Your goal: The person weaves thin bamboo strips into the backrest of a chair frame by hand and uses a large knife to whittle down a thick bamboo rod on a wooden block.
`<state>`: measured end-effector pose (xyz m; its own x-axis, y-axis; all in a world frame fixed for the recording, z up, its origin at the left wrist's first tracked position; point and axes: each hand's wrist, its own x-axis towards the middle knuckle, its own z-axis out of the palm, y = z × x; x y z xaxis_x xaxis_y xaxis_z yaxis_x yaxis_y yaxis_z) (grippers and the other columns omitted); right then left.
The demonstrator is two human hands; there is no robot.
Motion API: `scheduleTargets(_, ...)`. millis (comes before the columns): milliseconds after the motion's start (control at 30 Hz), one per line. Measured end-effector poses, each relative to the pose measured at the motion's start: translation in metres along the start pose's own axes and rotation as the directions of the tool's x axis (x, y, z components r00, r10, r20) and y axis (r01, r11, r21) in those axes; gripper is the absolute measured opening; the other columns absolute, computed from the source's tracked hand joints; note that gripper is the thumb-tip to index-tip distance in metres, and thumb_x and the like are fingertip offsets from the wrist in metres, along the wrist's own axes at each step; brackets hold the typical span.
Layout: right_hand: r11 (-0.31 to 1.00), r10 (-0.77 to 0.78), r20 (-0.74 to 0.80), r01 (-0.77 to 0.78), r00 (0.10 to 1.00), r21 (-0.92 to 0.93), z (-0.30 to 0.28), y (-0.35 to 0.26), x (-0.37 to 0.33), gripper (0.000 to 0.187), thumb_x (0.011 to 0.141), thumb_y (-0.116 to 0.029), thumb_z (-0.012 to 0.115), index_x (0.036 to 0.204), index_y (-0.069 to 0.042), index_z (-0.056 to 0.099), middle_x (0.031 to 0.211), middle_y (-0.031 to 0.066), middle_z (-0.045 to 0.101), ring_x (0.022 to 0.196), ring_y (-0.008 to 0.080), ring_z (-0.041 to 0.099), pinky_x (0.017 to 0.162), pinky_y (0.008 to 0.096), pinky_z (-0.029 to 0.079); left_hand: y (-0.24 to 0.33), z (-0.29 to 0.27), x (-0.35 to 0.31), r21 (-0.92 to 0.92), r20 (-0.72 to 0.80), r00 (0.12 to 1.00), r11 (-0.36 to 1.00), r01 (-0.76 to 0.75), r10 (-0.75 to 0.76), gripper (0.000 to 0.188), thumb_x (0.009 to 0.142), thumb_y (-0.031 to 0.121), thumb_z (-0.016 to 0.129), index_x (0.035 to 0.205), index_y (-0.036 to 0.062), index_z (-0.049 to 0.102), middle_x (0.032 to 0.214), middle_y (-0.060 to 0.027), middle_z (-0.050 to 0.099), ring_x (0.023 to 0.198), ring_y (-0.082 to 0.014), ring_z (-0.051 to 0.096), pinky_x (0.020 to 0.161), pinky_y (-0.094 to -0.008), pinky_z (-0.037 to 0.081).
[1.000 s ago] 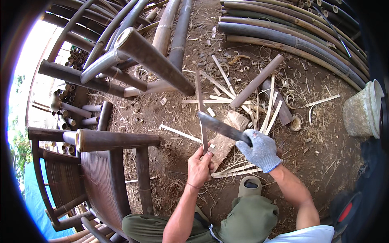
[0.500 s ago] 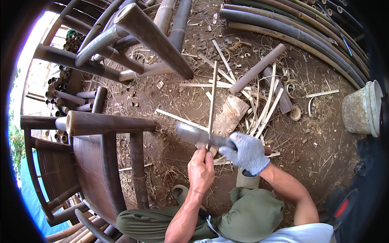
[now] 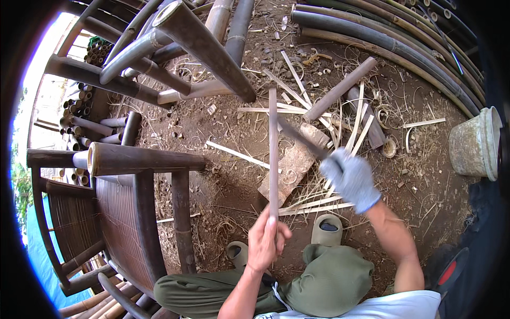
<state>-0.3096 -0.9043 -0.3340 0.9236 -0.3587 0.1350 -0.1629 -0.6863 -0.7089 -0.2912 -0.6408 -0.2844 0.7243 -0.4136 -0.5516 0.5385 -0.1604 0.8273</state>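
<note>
My bare left hand (image 3: 264, 239) is closed round the lower end of a long brown bamboo strip (image 3: 273, 154), which points away from me. In a grey glove, my right hand (image 3: 350, 178) grips a large knife, its dark blade (image 3: 300, 137) reaching up and left toward the strip. The blade is slightly smeared by motion, and the glove hides its handle. Whether the blade's tip touches the strip, I cannot tell. Under both lies a pale chopping block (image 3: 289, 167) on the ground. Thin split bamboo strips (image 3: 357, 127) are strewn to its right.
A bamboo chair (image 3: 122, 212) stands at the left, with a bamboo frame (image 3: 207, 58) beyond it. Bamboo poles (image 3: 382, 40) are stacked at the far right, near a dirty white bucket (image 3: 473, 143). Cut bamboo pieces (image 3: 340, 90) and shavings litter the earth floor.
The knife has moved right and away, off the lower part of the strip. My left hand has dropped slightly nearer, and the strip has turned to show its broad brown face.
</note>
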Motion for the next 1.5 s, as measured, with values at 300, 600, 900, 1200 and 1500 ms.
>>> scheduleTargets(300, 0.993, 0.025, 0.104, -0.037, 0.994, 0.109, 0.023, -0.031, -0.025, 0.042, 0.093, -0.047, 0.069, 0.092, -0.006, 0.063, 0.070, 0.0162, 0.062, 0.065, 0.0364, 0.067, 0.057, 0.0438, 0.052, 0.008, 0.029, 0.009, -0.007, -0.010, 0.999, 0.999, 0.043, -0.043, 0.048, 0.111, 0.026, 0.045, 0.156, 0.0096, 0.041, 0.067, 0.0018, 0.054, 0.046, -0.0023, 0.041, 0.042, -0.0191, 0.035)
scheduleTargets(600, 0.933, 0.357, -0.032, -0.356, 0.933, 0.046, 0.003, 0.047, 0.045, 0.061, 0.102, -0.064, 0.043, 0.085, -0.009, 0.065, 0.060, 0.0081, 0.059, 0.056, 0.0231, 0.062, 0.053, 0.0390, 0.052, -0.022, 0.006, -0.060, 0.123, 0.124, 0.990, 0.991, 0.057, -0.072, 0.053, 0.110, 0.027, 0.047, 0.156, 0.0020, 0.038, 0.065, 0.0001, 0.055, 0.046, -0.0036, 0.044, 0.042, -0.0192, 0.036)
scheduleTargets(900, 0.997, -0.010, 0.079, 0.004, 0.997, 0.080, 0.014, -0.031, -0.007, 0.050, 0.094, -0.057, 0.064, 0.087, -0.007, 0.062, 0.066, 0.0130, 0.063, 0.060, 0.0313, 0.067, 0.055, 0.0448, 0.054, -0.004, 0.002, 0.025, 0.402, -0.100, 0.982, 0.909, -0.109, 0.162, 0.030, 0.104, 0.009, 0.055, 0.131, -0.0030, 0.061, 0.094, -0.0068, 0.066, 0.064, -0.0106, 0.065, 0.057, -0.0241, 0.054)
scheduleTargets(1200, 0.990, -0.127, 0.136, 0.134, 0.982, -0.043, 0.044, -0.032, -0.034, 0.050, 0.087, -0.057, 0.071, 0.092, -0.007, 0.066, 0.074, 0.0127, 0.066, 0.068, 0.0323, 0.069, 0.060, 0.0443, 0.056, 0.005, 0.009, 0.034, 0.690, -0.094, 0.914, 0.688, -0.226, 0.395, 0.022, 0.096, 0.005, 0.059, 0.115, -0.0042, 0.065, 0.087, -0.0195, 0.064, 0.079, -0.0348, 0.065, 0.073, -0.0405, 0.051)
scheduleTargets(1500, 0.967, 0.182, 0.151, -0.149, 0.972, -0.205, 0.030, 0.020, 0.004, 0.056, 0.094, -0.067, 0.056, 0.083, -0.013, 0.064, 0.065, 0.0092, 0.066, 0.056, 0.0252, 0.068, 0.050, 0.0403, 0.054, -0.018, -0.004, -0.018, 0.689, -0.014, 0.976, 0.709, -0.150, 0.219, 0.030, 0.097, 0.008, 0.062, 0.125, -0.0004, 0.066, 0.084, -0.0130, 0.064, 0.075, -0.0219, 0.062, 0.070, -0.0349, 0.051)
